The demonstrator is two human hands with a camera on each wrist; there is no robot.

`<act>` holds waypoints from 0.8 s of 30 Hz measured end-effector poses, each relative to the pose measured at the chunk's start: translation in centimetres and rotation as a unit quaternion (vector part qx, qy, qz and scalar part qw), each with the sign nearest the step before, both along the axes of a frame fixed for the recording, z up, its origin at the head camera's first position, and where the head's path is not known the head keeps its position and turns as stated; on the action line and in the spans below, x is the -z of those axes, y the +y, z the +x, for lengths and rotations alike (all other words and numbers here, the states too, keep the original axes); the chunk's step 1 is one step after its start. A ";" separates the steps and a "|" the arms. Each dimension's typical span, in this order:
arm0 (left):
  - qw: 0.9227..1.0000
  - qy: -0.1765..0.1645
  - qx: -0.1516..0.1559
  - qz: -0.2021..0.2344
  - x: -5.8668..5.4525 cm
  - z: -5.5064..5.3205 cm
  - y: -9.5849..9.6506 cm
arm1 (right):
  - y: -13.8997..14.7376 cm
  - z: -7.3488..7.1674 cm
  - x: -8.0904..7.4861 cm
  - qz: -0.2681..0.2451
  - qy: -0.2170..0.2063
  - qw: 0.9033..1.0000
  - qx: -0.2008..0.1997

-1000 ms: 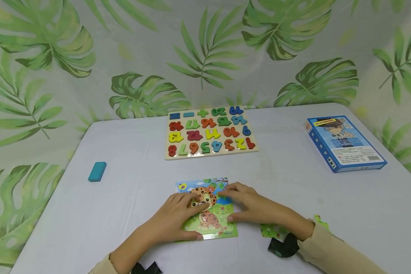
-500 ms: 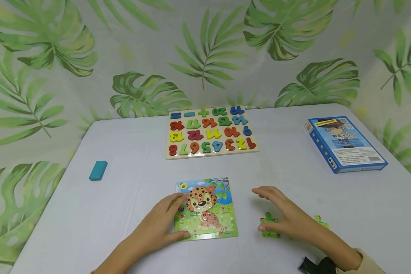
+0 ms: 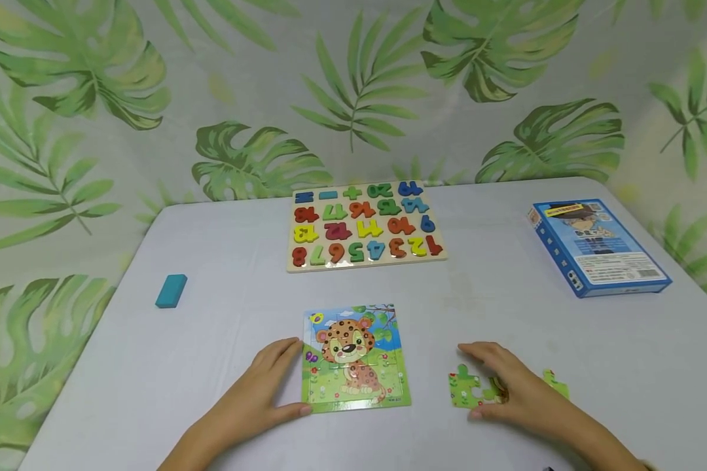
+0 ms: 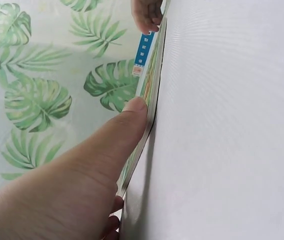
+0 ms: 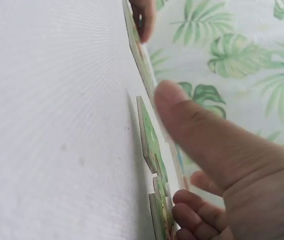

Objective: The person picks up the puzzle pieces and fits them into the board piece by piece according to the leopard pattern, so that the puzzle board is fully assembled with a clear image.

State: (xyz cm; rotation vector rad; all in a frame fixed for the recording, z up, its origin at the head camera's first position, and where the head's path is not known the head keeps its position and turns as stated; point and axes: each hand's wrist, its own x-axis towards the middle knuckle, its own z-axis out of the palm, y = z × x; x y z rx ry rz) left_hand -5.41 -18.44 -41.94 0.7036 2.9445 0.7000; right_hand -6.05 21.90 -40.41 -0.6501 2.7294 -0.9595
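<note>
A square jigsaw puzzle with a leopard cub picture (image 3: 355, 360) lies flat on the table. My left hand (image 3: 253, 386) is at its left side, thumb by the lower left corner and fingertips by the upper left edge. In the left wrist view the thumb (image 4: 127, 117) touches the puzzle's rim (image 4: 154, 85). Over loose green jigsaw pieces (image 3: 463, 387) to the right, my right hand (image 3: 521, 392) hovers with its fingers spread and nothing held. It partly covers a piece with a brown pattern (image 3: 497, 387). The right wrist view has the pieces (image 5: 151, 137) below the thumb.
A wooden number board (image 3: 365, 226) lies behind the leopard puzzle. At the right stands a blue box (image 3: 599, 247); a teal block (image 3: 171, 290) is at the left. Another green piece (image 3: 556, 383) peeks out behind the right hand. A leaf-print cloth hangs at the back.
My right hand has left the leopard puzzle and moved right, over the loose pieces. My left hand has drawn back from the picture to the puzzle's left edge.
</note>
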 end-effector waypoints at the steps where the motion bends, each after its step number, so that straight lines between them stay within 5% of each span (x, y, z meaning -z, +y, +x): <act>1: 1.000 0.000 0.002 0.002 0.0 0.0 0.0 | 0.0 0.0 0.0 0.009 0.000 1.000 -0.003; 24: 1.000 -0.014 0.007 0.003 -0.3 -0.1 0.0 | -0.4 0.0 -0.1 0.026 0.041 0.998 -0.039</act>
